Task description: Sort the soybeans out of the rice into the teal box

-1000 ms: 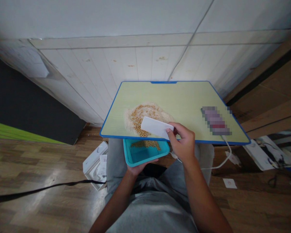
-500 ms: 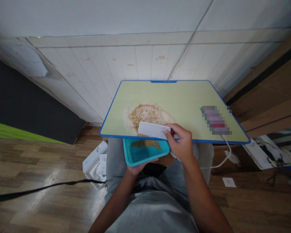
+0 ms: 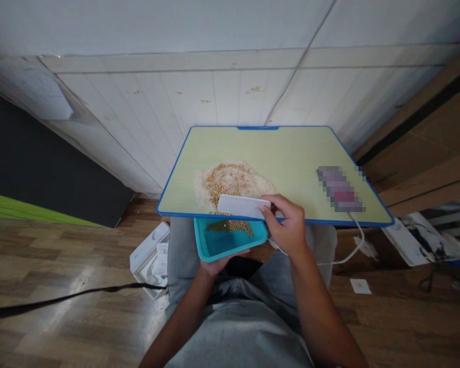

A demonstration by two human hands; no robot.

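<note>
My right hand (image 3: 285, 220) pinches one end of a flat white rectangular plate (image 3: 241, 206), which stands at the front edge of the table (image 3: 299, 153). Behind the plate lies a pile of pale rice grains (image 3: 262, 184) mixed with round tan beans (image 3: 213, 186). A turquoise plastic tub (image 3: 205, 250) is held just under the table's front edge, over the lap, and several beans (image 3: 233, 226) lie in its far part. From below, my left hand (image 3: 220, 264) supports the tub; most of its fingers are hidden beneath it.
A blurred-out phone-like device (image 3: 340, 189) lies on the table's right side, with a white cable (image 3: 362, 243) hanging off the front. An opened white box (image 3: 151, 255) stands on the floor at the left. Brown cardboard (image 3: 425, 148) stands at the right.
Hands, plate and tub hold nearly the same places. A few beans at the front edge and inside the tub have shifted slightly.
</note>
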